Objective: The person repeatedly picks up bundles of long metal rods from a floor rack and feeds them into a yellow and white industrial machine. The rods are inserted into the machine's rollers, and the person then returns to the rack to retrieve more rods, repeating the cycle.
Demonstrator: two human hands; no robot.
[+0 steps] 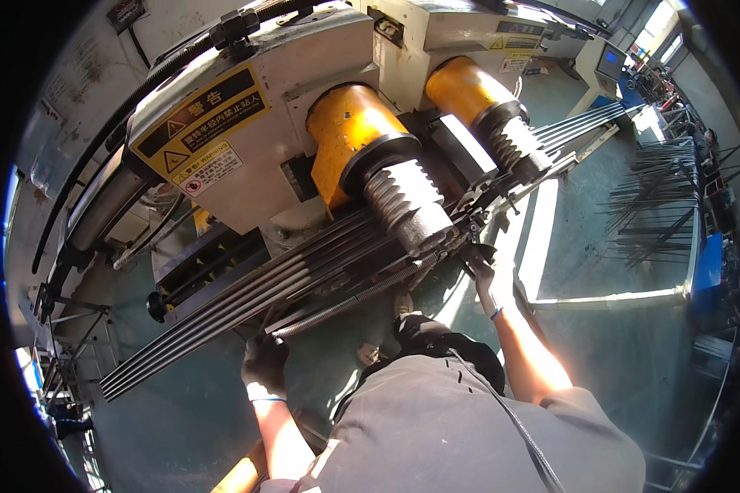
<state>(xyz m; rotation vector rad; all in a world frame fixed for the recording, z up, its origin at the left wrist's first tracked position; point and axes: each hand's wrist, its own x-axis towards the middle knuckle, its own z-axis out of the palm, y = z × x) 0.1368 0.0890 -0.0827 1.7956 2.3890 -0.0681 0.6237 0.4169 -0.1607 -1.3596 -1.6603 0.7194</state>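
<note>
Your gloved left hand (265, 363), left of the frame's lower centre, sits at the left end of a ribbed rod (345, 302); its fingers look curled there, but the dark glove hides whether they pinch it. Your right hand (483, 271), right of centre, reaches up by the metal fittings (471, 223) near the rod's other end; you can't be told from this view whether it grips or merely touches. The ribbed rod slants across the middle of the frame, rising rightward between your hands.

Just above it lies a row of long bars (247, 308), running from lower left toward upper right. Over these stand two orange housings (349, 127), with a grooved roller (404, 204) under the nearer one, close to your right hand. If that roller or the fittings moved, your right fingers could be pinched. Should your left hold be loose, the rod's end could slip and drop toward your shoes (370, 355). The cord (514, 415) over your shirt might snag if you leaned in.

The pale machine (312, 66) fills the upper part, bearing a yellow-and-black warning sign (199, 123); thin rods (658, 197) lie piled at upper right.
</note>
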